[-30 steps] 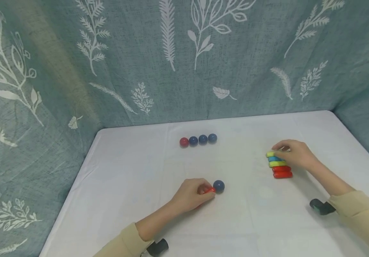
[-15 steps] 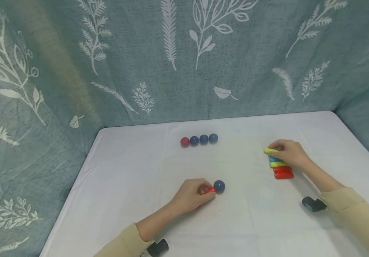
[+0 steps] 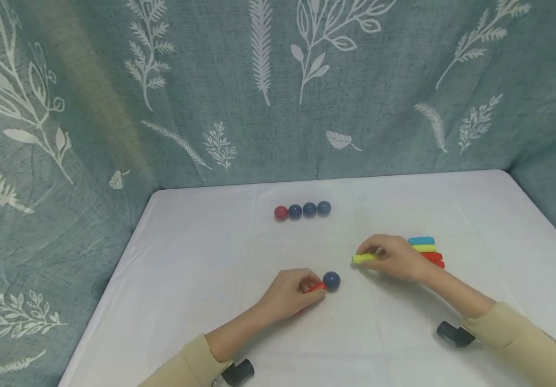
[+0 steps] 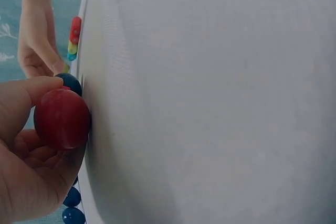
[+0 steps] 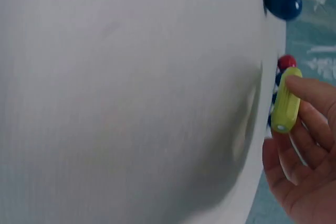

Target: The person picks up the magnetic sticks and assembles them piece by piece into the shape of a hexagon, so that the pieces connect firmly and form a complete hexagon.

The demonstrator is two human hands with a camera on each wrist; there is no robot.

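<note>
My left hand (image 3: 285,293) pinches a short red rod (image 3: 318,287), mostly covered by the fingers in the head view. A dark blue ball (image 3: 332,280) sits at the rod's far end, and a red ball (image 4: 62,119) shows large at its near end in the left wrist view. My right hand (image 3: 394,257) holds a yellow-green rod (image 5: 287,100) between thumb and fingers, to the right of the blue ball and apart from it. A silvery dot marks one end of this rod.
Behind the right hand lie a light blue rod (image 3: 421,241), another yellow-green rod (image 3: 424,248) and red rods (image 3: 434,258), side by side. Farther back, a red ball (image 3: 281,213) and several dark blue balls (image 3: 309,209) form a row on the white tablecloth (image 3: 200,236).
My right hand has lifted the rearmost yellow-green rod off the group and carried it left and nearer, toward the blue ball. The left hand keeps its place on the red rod.
</note>
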